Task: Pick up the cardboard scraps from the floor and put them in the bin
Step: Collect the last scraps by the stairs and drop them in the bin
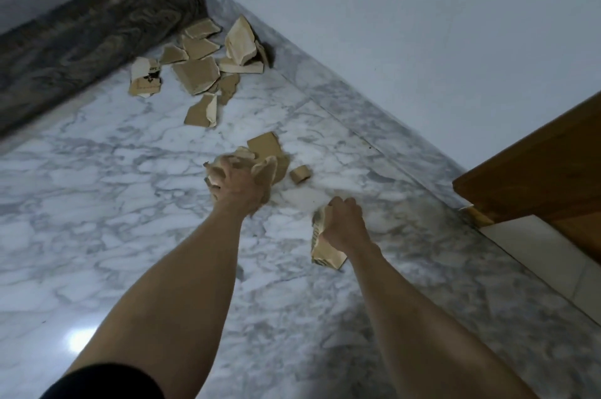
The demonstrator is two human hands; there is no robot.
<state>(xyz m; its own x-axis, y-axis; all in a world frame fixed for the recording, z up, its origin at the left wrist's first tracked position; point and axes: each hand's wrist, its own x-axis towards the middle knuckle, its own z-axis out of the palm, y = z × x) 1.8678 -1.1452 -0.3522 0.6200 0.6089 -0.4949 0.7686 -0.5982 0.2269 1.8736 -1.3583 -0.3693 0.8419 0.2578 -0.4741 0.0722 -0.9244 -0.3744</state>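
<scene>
print on right-hand scrap (pixel 320 229): blurred | left fingers (pixel 217 175): partly hidden among scraps

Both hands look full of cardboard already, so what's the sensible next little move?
Probably carry these to the bin, which is out of view: the left hand grips a bunch of scraps, the right hand another piece.

Two hands are in view, the left hand (pixel 239 187) and the right hand (pixel 343 224), each gripping cardboard. About a dozen cardboard scraps (pixel 198 73) lie at the floor's (pixel 97 203) far corner, plus one small rolled scrap (pixel 300 173) apart.
</scene>
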